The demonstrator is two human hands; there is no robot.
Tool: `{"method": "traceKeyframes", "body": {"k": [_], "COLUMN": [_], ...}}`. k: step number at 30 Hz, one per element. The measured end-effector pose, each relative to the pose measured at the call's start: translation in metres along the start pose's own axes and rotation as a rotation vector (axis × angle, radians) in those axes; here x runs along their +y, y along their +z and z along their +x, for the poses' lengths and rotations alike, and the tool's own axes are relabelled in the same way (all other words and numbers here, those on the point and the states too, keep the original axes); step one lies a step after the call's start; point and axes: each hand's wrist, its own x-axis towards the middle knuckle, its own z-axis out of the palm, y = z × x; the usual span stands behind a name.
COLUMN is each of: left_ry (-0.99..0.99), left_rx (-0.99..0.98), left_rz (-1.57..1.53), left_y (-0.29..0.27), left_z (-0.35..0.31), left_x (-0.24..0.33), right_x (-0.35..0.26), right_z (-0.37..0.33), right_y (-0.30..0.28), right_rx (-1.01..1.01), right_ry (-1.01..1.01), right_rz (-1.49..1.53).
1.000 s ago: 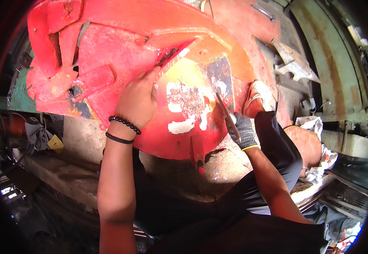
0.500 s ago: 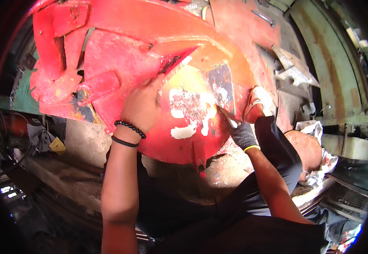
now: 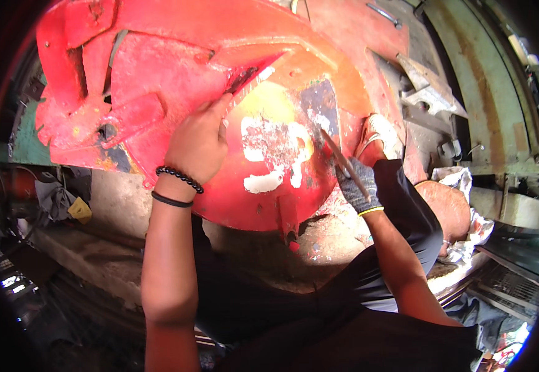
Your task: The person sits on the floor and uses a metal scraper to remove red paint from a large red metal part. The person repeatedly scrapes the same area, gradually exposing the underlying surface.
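A big red-painted metal part [image 3: 139,80] fills the upper left and middle, its rounded plate patched with yellow, white and bare dark metal. On this part rests my bare left hand [image 3: 198,139], fingers stretched toward a dark gap [image 3: 243,79] beside a raised edge; a beaded bracelet and a plain black band circle the wrist. My right hand [image 3: 355,186], in a grey knit glove with a yellow cuff, is closed round a long thin brown tool [image 3: 343,158] whose kind I cannot make out. Its narrow end points at the plate's worn, whitish patch [image 3: 279,149].
A sandaled foot [image 3: 378,134] stands right of the plate. Beyond it lie a grey angular metal piece [image 3: 427,93] and a metal rod [image 3: 383,14]. A round brown object [image 3: 444,209] and crumpled foil-like wrapping [image 3: 462,239] sit at right, below a long greenish beam [image 3: 483,80].
My right hand has turned, so the brown tool now shows lengthwise with its tip higher on the plate. My left hand keeps its place on the metal. The view has shifted slightly.
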Motion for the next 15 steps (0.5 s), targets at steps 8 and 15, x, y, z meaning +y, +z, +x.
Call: {"method": "traceKeyframes", "body": {"k": [8,15], "left_ry": [0.019,0.006], "left_rx": [0.015,0.015], "left_rz": [-0.008,0.030], "left_y": [0.0010,-0.0027], "left_z": [0.0007,0.0015], "left_x": [-0.0028,0.0003], "right_x": [0.0009,0.0005], "right_z": [-0.0094,-0.0073], "right_y": [0.0066,-0.0017], "right_rx": [-0.120,-0.054], "right_ry": [0.049,0.049], "right_rz": [0.018,0.091]}}
